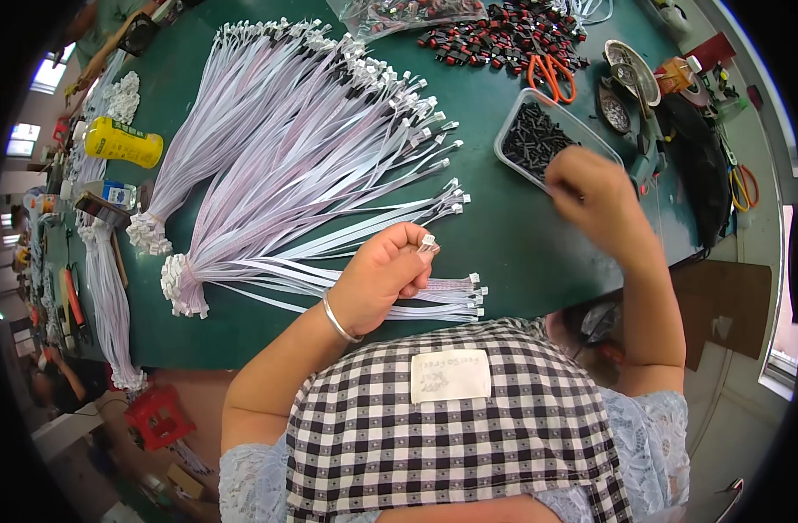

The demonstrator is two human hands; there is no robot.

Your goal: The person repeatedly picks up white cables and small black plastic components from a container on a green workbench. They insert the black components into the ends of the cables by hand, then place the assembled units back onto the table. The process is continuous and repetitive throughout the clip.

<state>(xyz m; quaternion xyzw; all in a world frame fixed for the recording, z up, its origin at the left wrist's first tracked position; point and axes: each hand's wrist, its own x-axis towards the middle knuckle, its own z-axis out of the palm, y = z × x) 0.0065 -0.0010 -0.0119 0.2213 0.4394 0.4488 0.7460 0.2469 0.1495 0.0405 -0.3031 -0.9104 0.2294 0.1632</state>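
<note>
SURFACE: green bench [503, 253]; cables [277, 157] fanned left of centre; yellow bottle [125, 142] at left | LEFT HAND [377, 275]: thumb and forefinger pinching white connector [428, 244] near bench's front edge | RIGHT HAND [601, 196]: fingers curled at box [523, 175] of black tubes [531, 135]; contents cannot be told | ROOM: red stool [161, 417] lower left; window [52, 71] upper left; carton [721, 305] right

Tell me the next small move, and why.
Probably bring one of the small black pieces from the clear tub to the white connector: the left hand pinches that connector, while the right hand is over the tub's near edge. Whether it already holds a piece is hidden.
</note>
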